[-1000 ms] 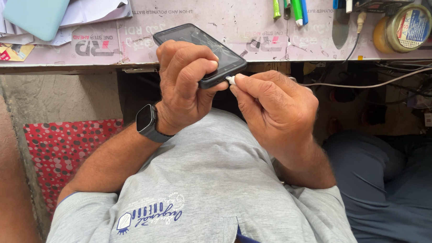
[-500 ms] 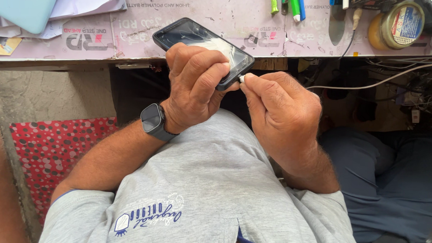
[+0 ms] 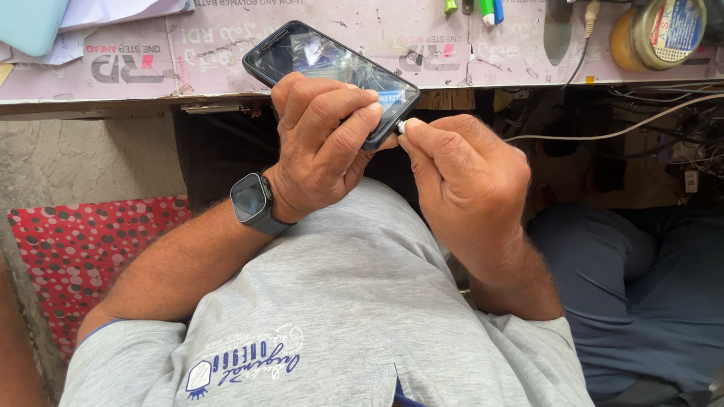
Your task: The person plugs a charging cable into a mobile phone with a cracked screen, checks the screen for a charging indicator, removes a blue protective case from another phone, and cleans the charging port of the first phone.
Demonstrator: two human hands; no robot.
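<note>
My right hand (image 3: 459,179) has its thumb and forefinger pinched shut on a small white plug (image 3: 402,125), and the plug's tip sits right at the bottom edge of the phone (image 3: 322,70). My left hand (image 3: 320,146) is wrapped around that same end of the phone, fingers curled over the front glass and closed tight on it, so the lower part of the screen is hidden under them. The phone is black, its glass cracked, and it tilts with its top end out over the table (image 3: 222,62) while the bottom end hangs just off the table's near edge, above my lap.

A white cable (image 3: 621,128) runs away from the phone toward the right, below the table edge. On my left wrist, just behind the phone, is a dark square watch (image 3: 251,201).

Farther from the phone, on the table's far right, stands a yellow round tin (image 3: 661,33); green and blue pens (image 3: 481,3) lie beyond the phone's right side. Off to the far left of the phone sit papers (image 3: 120,2) and a light blue flat thing (image 3: 20,11). Below the phone, left of my arm, lies a red dotted cloth (image 3: 79,250).
</note>
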